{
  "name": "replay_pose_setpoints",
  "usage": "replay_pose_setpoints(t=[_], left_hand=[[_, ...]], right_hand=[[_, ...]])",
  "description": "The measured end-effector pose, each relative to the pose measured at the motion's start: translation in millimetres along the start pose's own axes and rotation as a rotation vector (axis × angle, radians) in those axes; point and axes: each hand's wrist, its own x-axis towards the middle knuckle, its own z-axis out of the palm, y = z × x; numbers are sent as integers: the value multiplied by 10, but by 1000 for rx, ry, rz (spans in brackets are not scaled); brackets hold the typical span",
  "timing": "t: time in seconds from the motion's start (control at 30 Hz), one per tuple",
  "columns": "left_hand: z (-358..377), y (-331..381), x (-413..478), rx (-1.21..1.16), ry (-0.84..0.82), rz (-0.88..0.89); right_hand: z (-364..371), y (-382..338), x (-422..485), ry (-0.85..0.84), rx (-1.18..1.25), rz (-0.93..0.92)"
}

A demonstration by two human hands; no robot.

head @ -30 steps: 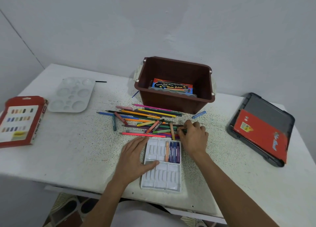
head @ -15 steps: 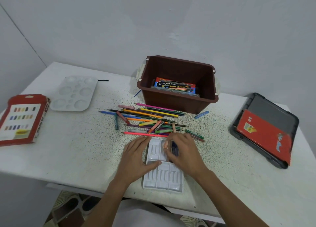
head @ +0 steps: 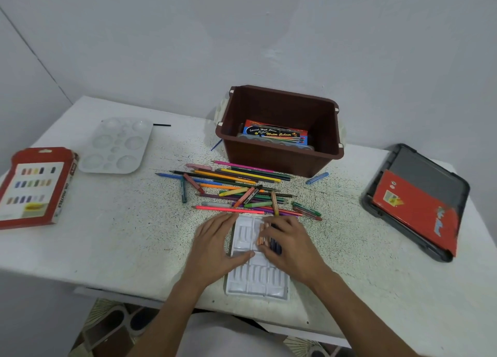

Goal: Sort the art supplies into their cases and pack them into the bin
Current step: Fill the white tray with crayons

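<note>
Mostly my right hand [head: 290, 246] hides the tray's [head: 255, 281] crayons [head: 262, 240]; I cannot tell its grip. My left hand [head: 215, 246] lies flat alongside.

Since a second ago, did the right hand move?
Yes. The right hand came back from the pencil pile toward the person and now lies over the white tray.

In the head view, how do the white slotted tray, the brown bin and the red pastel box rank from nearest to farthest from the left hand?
1. white slotted tray: touched by the left hand, just to its right.
2. brown bin: farther back, beyond the pencils.
3. red pastel box: far out to the left.
</note>
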Motion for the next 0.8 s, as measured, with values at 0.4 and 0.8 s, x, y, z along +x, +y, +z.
replay_pose_setpoints(t=[0.4, 0.8], left_hand=[[5, -8, -1, 3, 6, 5], [9, -15, 5, 1, -1, -4]], right_hand=[[-27, -57, -35, -6, 57, 57], [-312, 467, -144, 233, -235, 497]])
